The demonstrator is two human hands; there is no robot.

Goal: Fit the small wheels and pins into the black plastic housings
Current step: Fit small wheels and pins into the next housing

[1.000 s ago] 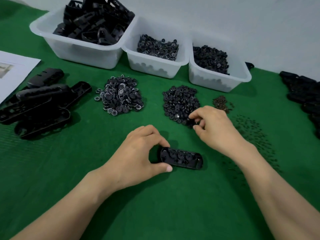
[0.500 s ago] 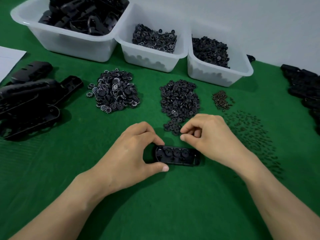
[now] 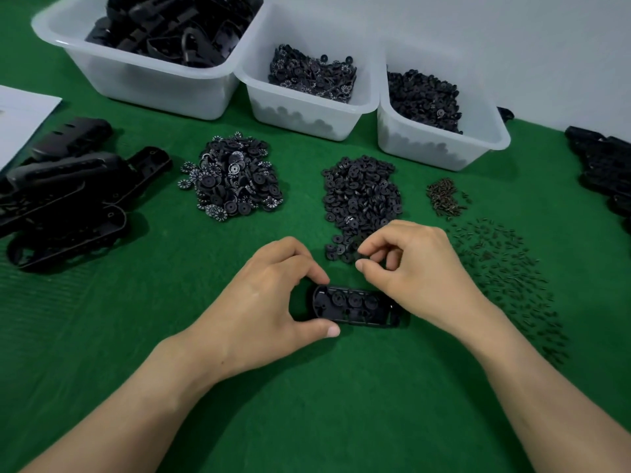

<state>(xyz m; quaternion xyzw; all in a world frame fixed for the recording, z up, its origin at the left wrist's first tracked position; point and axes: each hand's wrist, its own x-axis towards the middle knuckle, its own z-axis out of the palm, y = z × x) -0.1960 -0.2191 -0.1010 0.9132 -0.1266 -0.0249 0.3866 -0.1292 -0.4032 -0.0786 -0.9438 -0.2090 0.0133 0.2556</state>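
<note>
**Held at 1 end, the next piece in doubt**

The open black housing lies flat on the green mat, with 3 wheels seemingly seated inside. The left hand pinches its left end between thumb and forefinger. The right hand hovers over the right end, fingers curled, thumb meeting fingertip; whether they hold a wheel I cannot tell. Risk: a tiny wheel slips from that pinch into the wheel pile just behind, or seats tilted.

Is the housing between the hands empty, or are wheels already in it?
Not empty: round wheels sit inside the housing, which the left hand grips.
</note>
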